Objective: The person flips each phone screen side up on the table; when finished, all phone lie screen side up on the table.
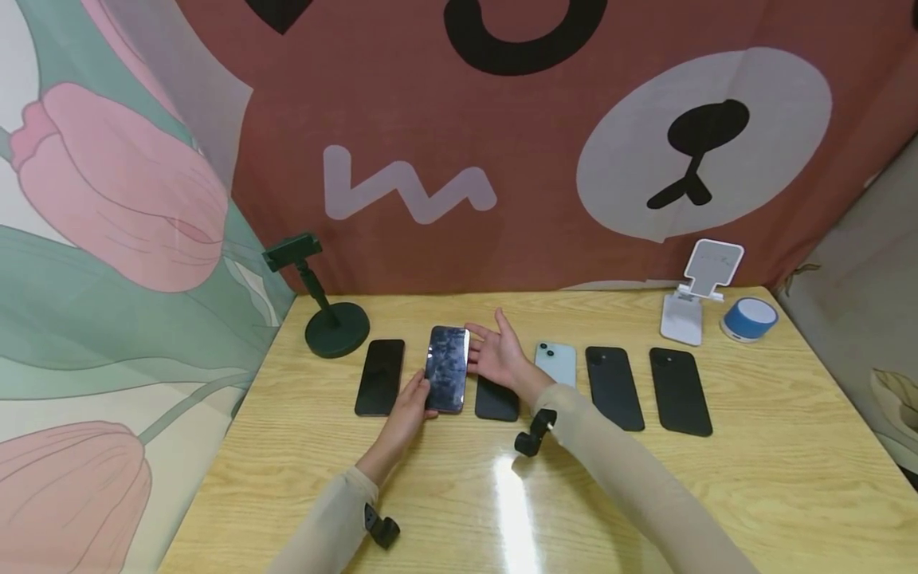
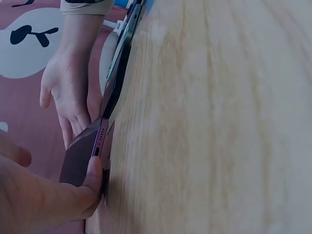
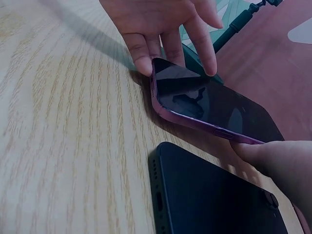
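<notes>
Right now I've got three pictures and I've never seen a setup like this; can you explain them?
No machine here: someone works bare-handed. The wide picture comes from a head camera; the close-ups come from left and right wrist cameras. On the wooden table are four dark phones, a pale blue phone, a dark green stand, a white stand and a blue cylinder. The left hand holds a purple-edged phone; the right hand is at its opposite edge.

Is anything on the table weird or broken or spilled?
I see nothing spilled or broken. One odd thing: the phone in the left hand has pale, blotchy patches on its screen in the head view. They could be smudges or just reflections; I can't tell which.
</notes>
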### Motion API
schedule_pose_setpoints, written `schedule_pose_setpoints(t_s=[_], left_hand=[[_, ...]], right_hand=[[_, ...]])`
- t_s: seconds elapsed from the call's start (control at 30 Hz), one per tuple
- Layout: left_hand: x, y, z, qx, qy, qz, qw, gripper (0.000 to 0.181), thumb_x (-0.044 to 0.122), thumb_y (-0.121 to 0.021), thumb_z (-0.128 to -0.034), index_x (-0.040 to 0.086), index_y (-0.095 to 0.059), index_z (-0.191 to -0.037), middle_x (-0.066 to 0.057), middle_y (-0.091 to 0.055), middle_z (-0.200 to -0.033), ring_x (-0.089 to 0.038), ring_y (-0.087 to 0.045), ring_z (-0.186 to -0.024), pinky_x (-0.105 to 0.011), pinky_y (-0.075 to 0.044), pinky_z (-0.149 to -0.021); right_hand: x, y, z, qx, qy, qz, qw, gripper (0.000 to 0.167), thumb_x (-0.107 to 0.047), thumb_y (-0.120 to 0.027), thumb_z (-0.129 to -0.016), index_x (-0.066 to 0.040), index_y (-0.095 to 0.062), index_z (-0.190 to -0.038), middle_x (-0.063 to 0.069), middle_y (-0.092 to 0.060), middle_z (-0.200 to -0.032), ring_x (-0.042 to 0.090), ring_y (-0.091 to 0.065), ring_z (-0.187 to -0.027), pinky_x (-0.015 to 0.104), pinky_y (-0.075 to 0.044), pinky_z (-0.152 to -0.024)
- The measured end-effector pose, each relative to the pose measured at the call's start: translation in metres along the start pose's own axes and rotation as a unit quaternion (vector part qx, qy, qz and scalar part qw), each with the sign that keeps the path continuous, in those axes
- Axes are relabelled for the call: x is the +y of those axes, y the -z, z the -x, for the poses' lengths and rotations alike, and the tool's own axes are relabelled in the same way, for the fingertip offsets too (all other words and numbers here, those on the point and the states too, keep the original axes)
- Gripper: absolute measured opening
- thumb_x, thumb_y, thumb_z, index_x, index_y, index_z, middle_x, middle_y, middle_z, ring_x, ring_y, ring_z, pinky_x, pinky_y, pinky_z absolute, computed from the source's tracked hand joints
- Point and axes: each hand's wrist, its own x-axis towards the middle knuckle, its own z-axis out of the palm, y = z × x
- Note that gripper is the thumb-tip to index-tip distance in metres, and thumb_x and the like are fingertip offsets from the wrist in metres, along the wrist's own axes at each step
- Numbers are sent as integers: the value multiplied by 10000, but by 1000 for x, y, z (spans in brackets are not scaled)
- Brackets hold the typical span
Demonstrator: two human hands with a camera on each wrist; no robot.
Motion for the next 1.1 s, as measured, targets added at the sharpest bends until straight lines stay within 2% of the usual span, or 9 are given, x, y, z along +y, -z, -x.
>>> schedule_pose_setpoints(t_s=[0.2, 0.5, 0.6, 0.7, 0.8, 0.93, 1.1], left_hand=[[2, -2, 3, 18, -80, 88, 9999, 594, 296, -366, -1032, -15, -163, -1496, -289, -218, -1496, -368, -396, -1243, -441, -486, -850], [0, 0, 4, -18, -101, 4, 9999, 636, 335, -397, -1020, 8, -146, -1504, -288, -364, -1394, -353, -411, -1237, -413, -484, -868], [1, 0, 4, -5, -80, 9, 10000, 650, 343, -400, -1018, 4, -134, -1504, -261, -446, -1263, -328, -456, -1159, -410, -481, -864], [1, 0, 4, 42, -79, -24, 10000, 649, 327, -405, -1017, -3, -129, -1503, -235, -466, -1188, -313, -481, -1095, -415, -479, -863], [1, -1, 4, 74, -104, -84, 9999, 644, 309, -409, -1016, -3, -127, -1503, -268, -445, -1276, -339, -469, -1157, -441, -463, -901], [2, -2, 6, 90, -75, -68, 9999, 641, 308, -408, -1016, 12, -123, -1508, -309, -321, -1431, -386, -356, -1305, -490, -381, -1004], [5, -2, 8, 122, -19, -83, 9999, 657, 332, -414, -1011, 23, -121, -1511, -304, -273, -1466, -391, -288, -1350, -510, -305, -1056]], right_hand=[[-1, 1, -1, -11, -36, -85, 10000, 906, -733, -160, -889, -108, -19, -1530, 216, -10, -1561, 388, -40, -1419, 529, -62, -1123], [1, 1, -1, -55, 63, -41, 10000, 918, -737, -166, -886, -97, -20, -1528, 225, -24, -1558, 392, -55, -1417, 542, -65, -1119], [2, 0, -2, -52, 88, -7, 9999, 913, -730, -159, -890, -90, -23, -1527, 224, -29, -1557, 385, -56, -1418, 537, -66, -1121], [2, -1, -3, -27, 76, 5, 10000, 912, -727, -158, -892, -85, -21, -1526, 225, -26, -1557, 382, -45, -1420, 532, -61, -1122], [3, -1, -4, 11, 84, 18, 10000, 920, -730, -161, -890, -81, -20, -1526, 235, -17, -1554, 388, -30, -1419, 532, -55, -1123], [4, -1, -5, 103, 87, 44, 9999, 938, -742, -177, -881, -75, -37, -1525, 243, -34, -1550, 391, -50, -1416, 528, -70, -1123], [5, -1, -5, 115, 85, 53, 9999, 938, -738, -164, -884, -65, -33, -1523, 245, -22, -1550, 394, -48, -1416, 527, -77, -1124]])
